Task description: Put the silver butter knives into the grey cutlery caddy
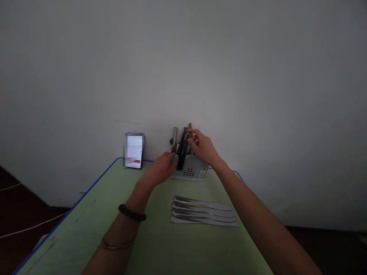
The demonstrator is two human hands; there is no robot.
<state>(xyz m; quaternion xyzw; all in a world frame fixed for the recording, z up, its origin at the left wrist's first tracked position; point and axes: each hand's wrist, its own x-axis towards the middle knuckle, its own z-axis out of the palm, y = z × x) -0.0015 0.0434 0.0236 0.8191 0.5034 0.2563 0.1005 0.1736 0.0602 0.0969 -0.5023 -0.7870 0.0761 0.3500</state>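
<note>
The right grip (203,148) is half curled at overlapped utensils (182,149) in the far caddy (195,166); any hold cannot be told. The caddy's left side is partly hidden by the curled left grip (159,168), hold unclear. Four knives (204,214) are laid nearer.

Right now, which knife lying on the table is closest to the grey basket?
The back knife in the row, highest in the picture; the other knives all lie farther from the grey basket.
</note>
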